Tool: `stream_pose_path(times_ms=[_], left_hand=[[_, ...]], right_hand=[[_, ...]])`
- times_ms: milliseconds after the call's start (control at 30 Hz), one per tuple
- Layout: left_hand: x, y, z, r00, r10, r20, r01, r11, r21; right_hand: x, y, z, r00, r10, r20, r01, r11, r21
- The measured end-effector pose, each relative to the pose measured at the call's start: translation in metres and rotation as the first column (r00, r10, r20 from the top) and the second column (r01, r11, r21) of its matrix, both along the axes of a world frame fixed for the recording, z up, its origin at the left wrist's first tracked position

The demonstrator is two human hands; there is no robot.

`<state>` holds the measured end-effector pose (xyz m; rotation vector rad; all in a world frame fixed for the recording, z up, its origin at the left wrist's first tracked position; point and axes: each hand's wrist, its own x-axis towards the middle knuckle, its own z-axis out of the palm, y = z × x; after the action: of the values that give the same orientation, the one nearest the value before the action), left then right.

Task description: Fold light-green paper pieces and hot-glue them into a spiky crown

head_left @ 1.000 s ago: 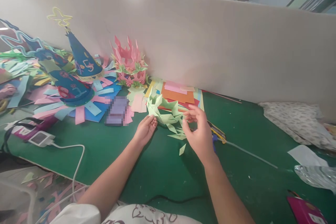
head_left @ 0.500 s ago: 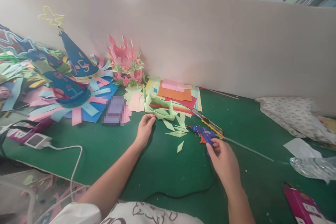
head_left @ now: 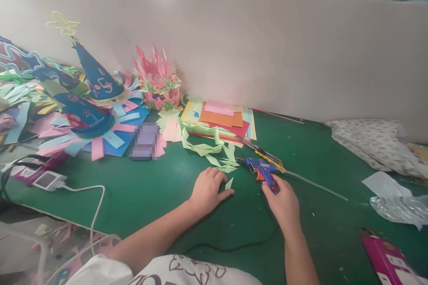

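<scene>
My left hand lies low over the green table, its thumb and fingers apart around a small light-green paper diamond. Whether a fingertip touches the diamond I cannot tell. My right hand is closed round the handle of a blue hot glue gun with an orange trigger; the gun lies on its side, nozzle pointing left. A clear glue stick sticks out of its back. Beyond my left hand rests a ring of folded light-green paper, with several folded green pieces beside it.
A yellow utility knife lies behind the glue gun. Coloured paper sheets are stacked at the wall. A pink paper crown, blue cone hats and a phone stand or lie to the left. Power strips flank the table.
My left hand has left the green paper ring and moved right and nearer to me, beside the small diamond. The ring now sits flatter. My right hand has shifted slightly lower on the glue gun.
</scene>
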<state>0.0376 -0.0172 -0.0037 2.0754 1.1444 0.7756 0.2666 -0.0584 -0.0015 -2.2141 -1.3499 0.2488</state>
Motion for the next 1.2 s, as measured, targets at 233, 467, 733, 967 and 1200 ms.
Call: stream_pose_path(times_ms=[233,467,733,967,1200], left_hand=[[0.001,0.003,-0.004,0.980,-0.070,-0.189,0.081,0.995,0.052],[-0.016,0.015,0.002,0.945,-0.024,0.327,0.108,0.964,-0.242],[-0.027,0.033,0.004,0.759,0.239,0.606,0.071,0.895,-0.441],[-0.037,0.042,0.003,0.796,0.253,0.550,-0.046,0.931,-0.362],[-0.034,0.041,-0.001,0.793,0.291,0.535,-0.011,0.885,-0.465]], right_hand=[[-0.002,-0.002,0.002,0.928,-0.015,-0.372,0.067,0.989,0.128],[-0.017,0.000,0.009,0.650,0.135,-0.748,0.116,0.955,0.274],[-0.028,-0.003,0.014,0.245,0.191,-0.951,-0.183,0.972,0.149],[-0.027,-0.001,0.012,0.313,0.164,-0.935,-0.238,0.967,0.090],[-0.025,-0.001,0.004,0.404,0.227,-0.886,-0.330,0.940,0.090]])
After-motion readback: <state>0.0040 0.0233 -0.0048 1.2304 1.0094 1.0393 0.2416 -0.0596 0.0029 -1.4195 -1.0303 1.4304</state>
